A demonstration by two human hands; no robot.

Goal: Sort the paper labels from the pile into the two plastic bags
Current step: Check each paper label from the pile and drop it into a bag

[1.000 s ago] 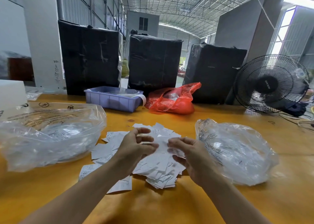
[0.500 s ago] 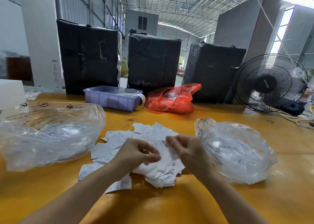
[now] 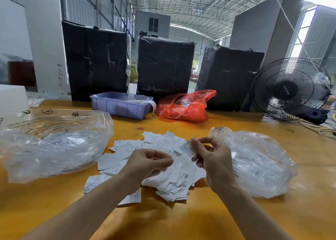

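Observation:
A pile of white paper labels [image 3: 174,178] lies in the middle of the yellow table [image 3: 181,221]. A large clear plastic bag [image 3: 54,145] with labels inside sits to its left. A smaller clear bag [image 3: 260,159] lies to its right. My right hand [image 3: 214,159] pinches a single label [image 3: 187,148] between thumb and forefinger, lifted a little above the pile's right side. My left hand [image 3: 147,165] sits on the pile with fingers curled and thumb against fingertips, pinching at labels there.
Behind the pile stand a purple tray [image 3: 120,107] and a red plastic bag [image 3: 183,107]. Three black-wrapped boxes [image 3: 96,59] line the table's far edge. A black fan [image 3: 289,88] with cables is at the far right, a white box [image 3: 11,98] at the far left.
My right hand has risen off the pile and shifted right with one label pinched in it. My left hand stayed on the pile, fingers still curled.

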